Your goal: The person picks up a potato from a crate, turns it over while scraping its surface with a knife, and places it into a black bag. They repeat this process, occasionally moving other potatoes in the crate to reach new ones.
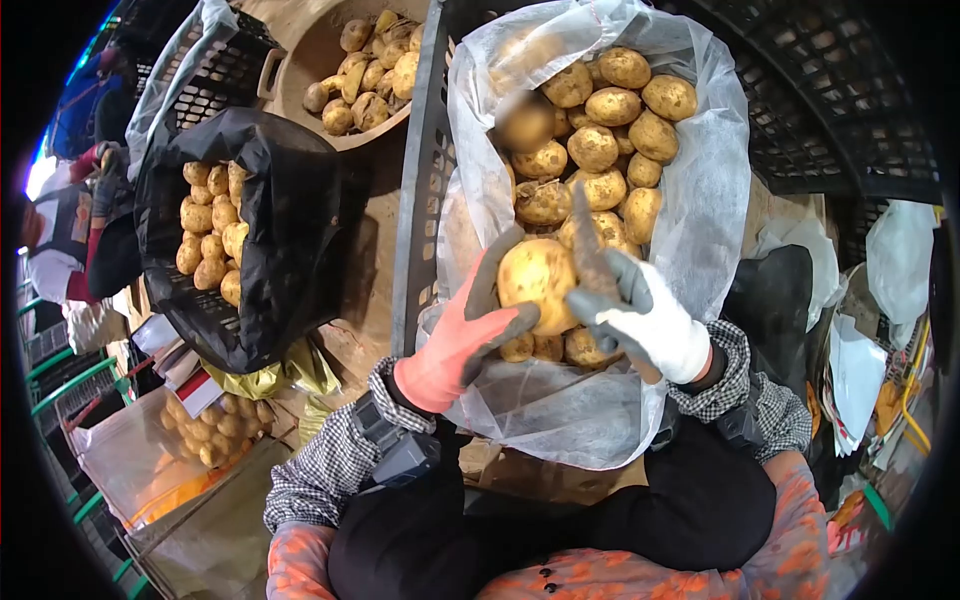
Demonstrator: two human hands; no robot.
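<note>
My left hand (462, 335), in a pink glove with grey fingers, is closed round a large pale potato (538, 284). In my right hand (645, 318), gloved in white and grey, is a knife (592, 245) with a dull brown blade pointing up and away from me. The right fingertips are close to the potato's right side. Both hands are above a crate (420, 190) lined with translucent white plastic (715, 140), which holds several soil-marked potatoes (593, 148).
At the left stands a black-lined crate (290, 260) of potatoes. A tan basin (300, 60) with potatoes is at the upper left. Another person (75, 220) sits at the far left. A potato bag (215, 430) lies lower left. Plastic bags (898, 250) hang at the right.
</note>
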